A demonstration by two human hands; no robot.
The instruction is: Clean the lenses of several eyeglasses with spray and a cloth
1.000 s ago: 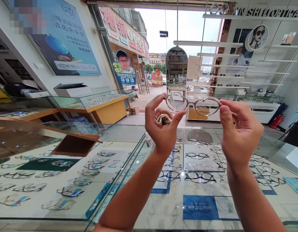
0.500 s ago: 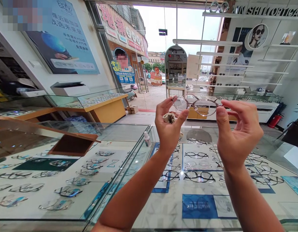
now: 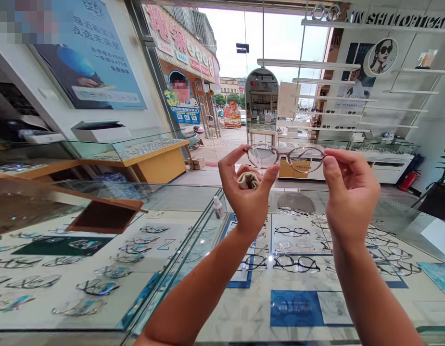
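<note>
Counter (image 3: 240, 307): glass all round, rows of frames (image 3: 291, 231) inside, and the hands are up above it!
Street sign (image 3: 173, 38): big pinkish-red 地锅, seen outside.
Wall sign (image 3: 395, 20): "OPTICAL" reads clearly, high at right.
Cutout (image 3: 182, 113): STELLEST, then 90, 67, 94.
Left hand (image 3: 249, 206): index and thumb spread around one rim of the glasses (image 3: 283, 154), other fingers curled over a cloth (image 3: 248, 181).
Right hand (image 3: 354, 197): thumb and index pinch the opposite end, remaining fingers loosely bent.
Glasses: here they are, level, stretched between both hands.
Cloth: pale, rolled, in the left palm.
</note>
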